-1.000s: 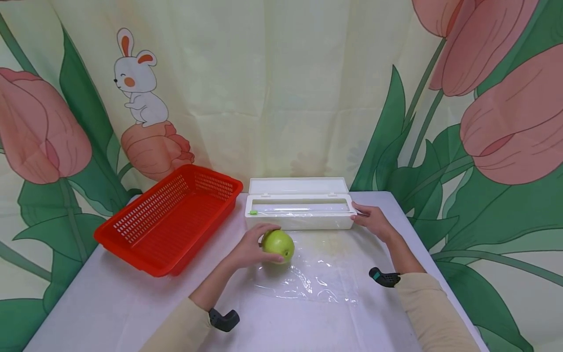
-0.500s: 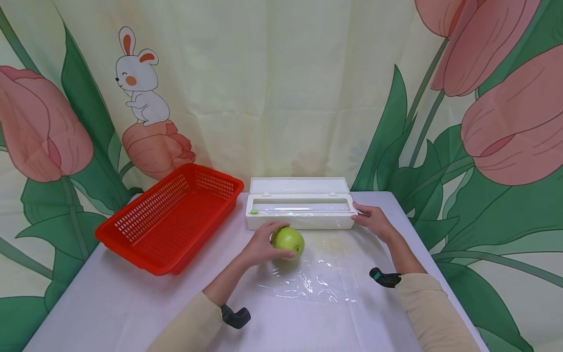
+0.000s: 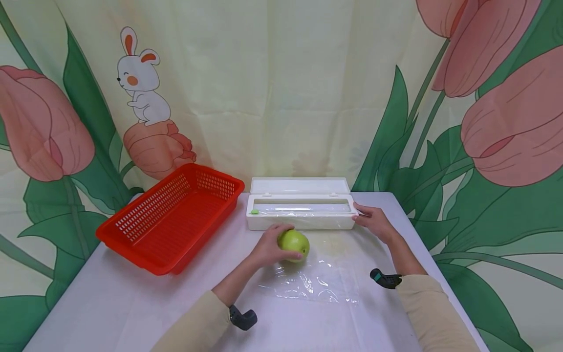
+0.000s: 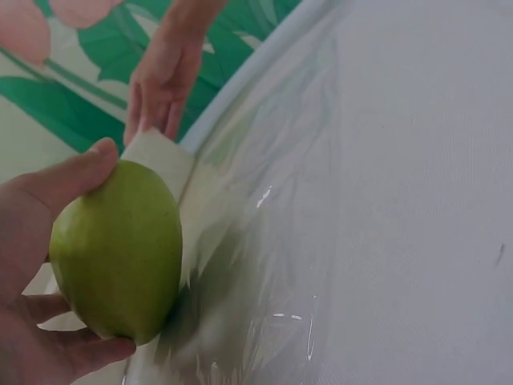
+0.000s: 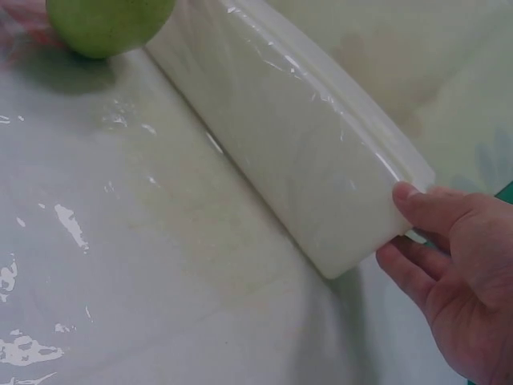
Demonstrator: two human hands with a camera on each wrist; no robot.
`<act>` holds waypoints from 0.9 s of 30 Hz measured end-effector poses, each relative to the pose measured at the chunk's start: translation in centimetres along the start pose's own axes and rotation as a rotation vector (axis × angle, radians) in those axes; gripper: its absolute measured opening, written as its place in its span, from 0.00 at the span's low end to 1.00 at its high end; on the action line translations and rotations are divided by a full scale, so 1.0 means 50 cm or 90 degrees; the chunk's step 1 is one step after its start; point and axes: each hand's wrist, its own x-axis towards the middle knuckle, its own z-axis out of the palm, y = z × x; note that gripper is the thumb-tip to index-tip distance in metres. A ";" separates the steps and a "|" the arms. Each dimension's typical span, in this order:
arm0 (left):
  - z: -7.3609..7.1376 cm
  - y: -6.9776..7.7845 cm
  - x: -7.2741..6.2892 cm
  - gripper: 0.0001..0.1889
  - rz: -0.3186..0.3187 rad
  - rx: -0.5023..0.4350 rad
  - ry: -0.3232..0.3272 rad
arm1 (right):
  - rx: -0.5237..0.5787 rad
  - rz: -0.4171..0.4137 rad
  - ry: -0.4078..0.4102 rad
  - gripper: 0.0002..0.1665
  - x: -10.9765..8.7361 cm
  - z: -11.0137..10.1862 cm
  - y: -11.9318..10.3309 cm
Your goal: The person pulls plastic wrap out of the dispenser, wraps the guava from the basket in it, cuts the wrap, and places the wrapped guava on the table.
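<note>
Left hand (image 3: pixel 269 248) grips green fruit (image 3: pixel 295 245); film (image 3: pixel 327 282) below it. Right hand (image 3: pixel 374 223) pinches dispenser (image 3: pixel 303 223) end. Apparent step: placement; lowering seems required.

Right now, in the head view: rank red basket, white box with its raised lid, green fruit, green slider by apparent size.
1. red basket
2. white box, lid included
3. green fruit, partly covered by the left hand
4. green slider

No close calls.

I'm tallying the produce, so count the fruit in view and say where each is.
1: a green fruit, held in the left grip, on the near side of the white box. Any behind the box would be hidden.
</note>
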 end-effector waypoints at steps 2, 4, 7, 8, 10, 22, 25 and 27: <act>0.002 0.002 0.002 0.43 -0.004 0.005 -0.002 | 0.000 0.000 0.001 0.39 0.001 0.001 0.002; 0.003 0.004 0.004 0.43 -0.005 0.012 -0.010 | 0.001 0.000 0.002 0.40 0.001 0.001 0.004; 0.000 0.008 0.002 0.43 0.000 0.023 -0.043 | 0.002 -0.001 0.003 0.40 0.000 0.002 0.006; -0.001 0.009 0.002 0.42 0.003 0.025 -0.055 | 0.001 -0.002 0.004 0.40 0.000 0.002 0.006; -0.005 0.013 -0.001 0.43 0.008 0.027 -0.077 | 0.000 -0.006 0.006 0.40 -0.001 0.001 0.006; -0.010 0.013 -0.006 0.38 -0.022 0.037 -0.046 | 0.010 -0.008 0.005 0.39 0.000 0.002 0.006; -0.008 0.009 -0.005 0.37 -0.032 0.039 -0.038 | 0.007 -0.008 0.006 0.39 0.001 0.003 0.007; -0.008 0.006 -0.004 0.37 -0.027 0.037 -0.041 | 0.006 -0.011 0.008 0.39 0.000 0.003 0.007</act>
